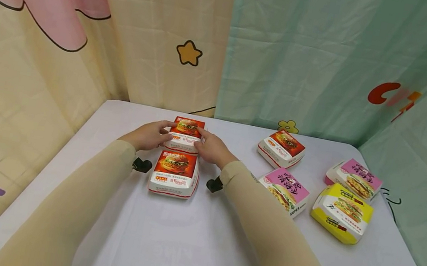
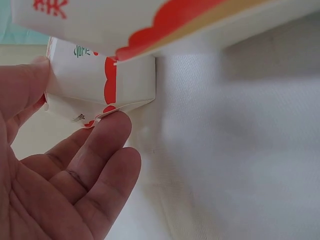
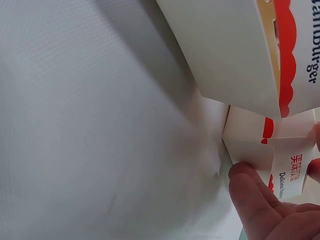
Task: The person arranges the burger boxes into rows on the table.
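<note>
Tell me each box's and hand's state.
Left hand, gripping far-left red burger box
Right hand, gripping same box
Far-left red burger box, closed
Near-left red burger box, closed
Right red burger box, closed
Near pink burger box, closed, partly hidden
Far pink burger box, closed
Yellow burger box, closed

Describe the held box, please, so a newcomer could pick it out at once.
On the white table, left of centre, find the front red-topped box. Directly behind it sits the held box, the only one the left hand and right hand grip.
</note>
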A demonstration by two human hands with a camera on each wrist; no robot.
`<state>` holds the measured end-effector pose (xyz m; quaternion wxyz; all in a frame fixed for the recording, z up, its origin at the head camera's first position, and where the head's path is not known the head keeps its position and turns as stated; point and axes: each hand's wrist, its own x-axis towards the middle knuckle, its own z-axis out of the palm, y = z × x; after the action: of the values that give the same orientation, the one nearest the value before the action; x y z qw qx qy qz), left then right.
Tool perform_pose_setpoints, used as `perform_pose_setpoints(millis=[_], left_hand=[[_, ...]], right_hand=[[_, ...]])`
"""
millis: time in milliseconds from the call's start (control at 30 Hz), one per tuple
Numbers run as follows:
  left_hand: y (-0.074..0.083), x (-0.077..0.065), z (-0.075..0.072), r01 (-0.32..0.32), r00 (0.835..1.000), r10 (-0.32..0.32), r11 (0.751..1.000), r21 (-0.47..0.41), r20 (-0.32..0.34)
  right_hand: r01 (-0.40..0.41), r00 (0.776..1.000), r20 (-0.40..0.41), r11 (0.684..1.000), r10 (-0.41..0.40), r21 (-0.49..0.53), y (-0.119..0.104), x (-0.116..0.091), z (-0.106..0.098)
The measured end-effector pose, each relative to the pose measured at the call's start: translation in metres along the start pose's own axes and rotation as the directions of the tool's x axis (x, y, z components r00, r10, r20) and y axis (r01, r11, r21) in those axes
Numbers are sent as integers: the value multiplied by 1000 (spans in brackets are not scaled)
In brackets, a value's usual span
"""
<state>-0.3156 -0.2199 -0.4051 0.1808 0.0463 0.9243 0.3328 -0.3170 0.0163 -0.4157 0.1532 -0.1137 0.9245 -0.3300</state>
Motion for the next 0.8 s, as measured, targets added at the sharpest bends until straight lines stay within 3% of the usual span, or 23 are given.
perform_pose_setpoints(millis=[233, 800], left_hand=[[1, 0, 1, 46, 999, -46, 998, -30, 7], [1, 2, 2, 52, 999, -52, 998, -42, 7]], right_hand=[[-20, 1000, 8, 1000, 20, 8, 0, 0, 0], [-21, 1000, 4, 1000, 21, 12, -1, -1, 1]])
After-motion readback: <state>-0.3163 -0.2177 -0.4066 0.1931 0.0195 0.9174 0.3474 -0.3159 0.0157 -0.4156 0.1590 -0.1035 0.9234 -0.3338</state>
